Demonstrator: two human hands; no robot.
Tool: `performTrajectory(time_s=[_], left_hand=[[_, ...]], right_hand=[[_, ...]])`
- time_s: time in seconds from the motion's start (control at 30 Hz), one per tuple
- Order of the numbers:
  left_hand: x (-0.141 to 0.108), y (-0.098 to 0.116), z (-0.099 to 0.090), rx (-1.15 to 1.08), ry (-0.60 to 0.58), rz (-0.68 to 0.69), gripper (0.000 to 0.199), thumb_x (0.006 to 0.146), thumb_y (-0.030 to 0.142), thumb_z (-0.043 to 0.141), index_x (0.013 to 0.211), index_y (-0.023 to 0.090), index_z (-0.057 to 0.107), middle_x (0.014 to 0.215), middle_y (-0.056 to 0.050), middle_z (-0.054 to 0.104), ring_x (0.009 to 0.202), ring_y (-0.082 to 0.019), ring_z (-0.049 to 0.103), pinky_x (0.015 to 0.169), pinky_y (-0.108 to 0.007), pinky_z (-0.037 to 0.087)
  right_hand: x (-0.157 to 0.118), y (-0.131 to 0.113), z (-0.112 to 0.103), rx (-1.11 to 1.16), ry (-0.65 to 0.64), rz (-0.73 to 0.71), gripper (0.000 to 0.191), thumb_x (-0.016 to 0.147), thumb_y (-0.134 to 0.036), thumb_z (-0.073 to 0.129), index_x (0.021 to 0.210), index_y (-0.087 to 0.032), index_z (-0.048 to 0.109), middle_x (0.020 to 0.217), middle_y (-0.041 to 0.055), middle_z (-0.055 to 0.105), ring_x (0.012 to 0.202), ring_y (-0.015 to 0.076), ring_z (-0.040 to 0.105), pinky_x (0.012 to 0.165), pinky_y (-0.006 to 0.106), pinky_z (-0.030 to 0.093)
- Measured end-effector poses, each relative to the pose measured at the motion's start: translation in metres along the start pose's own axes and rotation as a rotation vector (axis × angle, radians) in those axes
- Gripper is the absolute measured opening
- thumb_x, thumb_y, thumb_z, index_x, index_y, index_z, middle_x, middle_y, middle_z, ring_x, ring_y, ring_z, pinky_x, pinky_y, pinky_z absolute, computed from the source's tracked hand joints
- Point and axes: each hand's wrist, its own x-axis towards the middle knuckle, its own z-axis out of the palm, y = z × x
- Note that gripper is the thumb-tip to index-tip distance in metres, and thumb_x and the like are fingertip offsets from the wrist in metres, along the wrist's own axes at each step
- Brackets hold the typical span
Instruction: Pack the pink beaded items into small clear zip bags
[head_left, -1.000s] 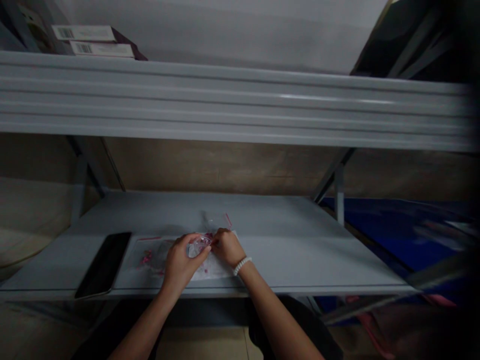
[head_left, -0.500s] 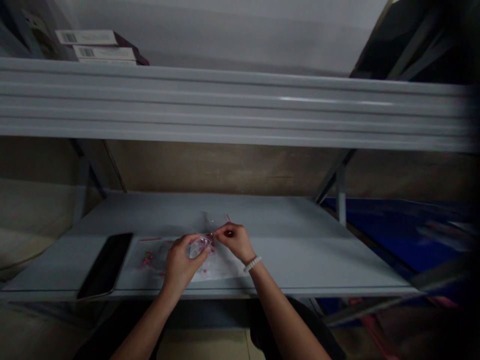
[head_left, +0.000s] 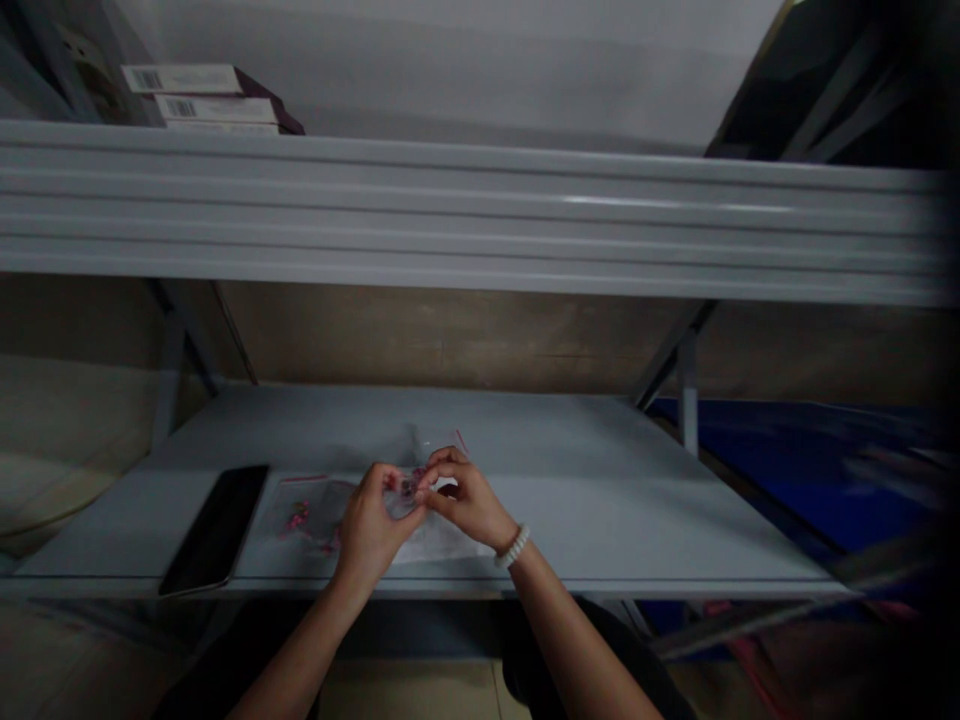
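Between my two hands is a small clear plastic bag (head_left: 406, 486) with pinkish bits in or behind it. My left hand (head_left: 373, 525) curves round its left side, thumb and fingers closed on its edge. From the right, my right hand (head_left: 463, 500), with a pale bead bracelet (head_left: 513, 547) at the wrist, pinches the bag's right side. Left of my hands lies another clear bag (head_left: 304, 480) with small pink pieces (head_left: 298, 516). A clear bag with a red strip (head_left: 459, 438) lies just behind my right hand. White sheet or plastic (head_left: 442, 545) shows beneath my hands.
A black flat device (head_left: 216, 530) lies at the left on the grey shelf (head_left: 600, 480). The upper shelf's ridged edge (head_left: 480, 215) crosses above. Stacked boxes (head_left: 217, 108) sit up there at the left. Slanted braces stand at both sides, and a blue surface (head_left: 780, 480) is at the right.
My right hand has shifted slightly down and left onto the small bag, and its fingers now overlap the bag's right edge. My left thumb has come closer to my right fingertips.
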Motion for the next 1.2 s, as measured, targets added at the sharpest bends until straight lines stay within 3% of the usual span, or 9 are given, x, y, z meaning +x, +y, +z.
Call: performTrajectory(time_s=[0.13,0.23,0.33,0.5,0.67,0.87,0.97,1.07,1.2], left_hand=[[0.002,0.007,-0.006,-0.379,-0.134,-0.124,0.029,0.069,0.034,0.066,0.086,0.018,0.048,0.078,0.000,0.058,0.074,-0.014,0.059,0.069,-0.024,0.047],[0.003,0.012,-0.015,-0.486,-0.237,-0.164,0.023,0.076,0.038,0.060,0.083,0.016,0.054,0.077,-0.002,0.059,0.074,-0.014,0.059,0.069,-0.023,0.047],[0.002,0.010,-0.022,-0.402,-0.246,-0.080,0.021,0.080,0.037,0.058,0.079,0.016,0.057,0.076,-0.002,0.061,0.075,-0.015,0.059,0.071,-0.024,0.046],[-0.001,0.006,-0.029,-0.009,-0.149,0.129,0.012,0.085,0.028,0.053,0.080,0.019,0.058,0.079,-0.001,0.063,0.080,-0.017,0.057,0.076,-0.028,0.041],[-0.001,0.014,-0.036,0.238,-0.077,0.312,0.012,0.085,0.018,0.046,0.077,0.020,0.055,0.077,-0.002,0.061,0.080,-0.020,0.055,0.077,-0.033,0.037],[-0.002,0.024,-0.048,0.220,-0.058,0.352,0.010,0.084,0.022,0.048,0.075,0.019,0.051,0.076,-0.002,0.059,0.079,-0.020,0.054,0.078,-0.034,0.037],[-0.004,0.029,-0.052,0.079,-0.096,0.349,0.007,0.084,0.026,0.050,0.087,0.019,0.051,0.087,-0.004,0.059,0.086,-0.020,0.054,0.079,-0.033,0.039],[-0.006,0.034,-0.051,0.058,-0.154,0.410,0.018,0.082,0.024,0.053,0.100,0.019,0.052,0.096,-0.005,0.059,0.093,-0.021,0.052,0.083,-0.034,0.038],[-0.009,0.033,-0.042,0.141,-0.141,0.467,0.008,0.085,0.018,0.048,0.082,0.019,0.056,0.081,-0.002,0.060,0.083,-0.019,0.052,0.080,-0.033,0.036]], right_hand=[[-0.009,-0.009,-0.011,-0.027,-0.011,-0.071,0.014,0.088,-0.028,0.053,0.085,-0.017,0.060,0.086,0.0045,0.056,0.082,0.0140,0.055,0.073,0.025,0.045],[-0.016,-0.017,-0.017,-0.044,-0.023,-0.064,0.014,0.091,-0.027,0.049,0.085,-0.017,0.057,0.084,0.0042,0.059,0.079,0.0135,0.056,0.069,0.023,0.045],[-0.022,-0.022,-0.018,-0.076,0.003,-0.069,0.011,0.089,-0.026,0.051,0.086,-0.017,0.056,0.081,0.0038,0.061,0.076,0.0134,0.058,0.066,0.023,0.045],[-0.027,-0.023,-0.014,-0.265,0.080,-0.207,0.015,0.085,-0.019,0.056,0.100,-0.019,0.056,0.080,0.0025,0.062,0.074,0.0137,0.059,0.070,0.025,0.046],[-0.031,-0.026,-0.012,-0.285,0.118,-0.300,0.005,0.085,-0.015,0.054,0.089,-0.019,0.054,0.079,0.0022,0.060,0.073,0.0127,0.057,0.069,0.024,0.044],[-0.030,-0.033,-0.011,-0.175,0.178,-0.268,0.011,0.083,-0.015,0.056,0.081,-0.019,0.046,0.073,-0.0007,0.053,0.067,0.0109,0.053,0.063,0.022,0.043],[-0.030,-0.034,-0.008,-0.177,0.187,-0.258,0.012,0.084,-0.015,0.056,0.080,-0.020,0.045,0.072,-0.0010,0.052,0.066,0.0109,0.051,0.063,0.022,0.042],[-0.029,-0.037,-0.002,-0.183,0.147,-0.291,0.012,0.085,-0.014,0.054,0.080,-0.019,0.045,0.074,-0.0007,0.053,0.068,0.0106,0.051,0.064,0.021,0.041],[-0.028,-0.040,0.008,-0.182,0.101,-0.335,0.011,0.085,-0.011,0.051,0.081,-0.019,0.044,0.075,-0.0005,0.052,0.068,0.0108,0.049,0.065,0.021,0.039]])
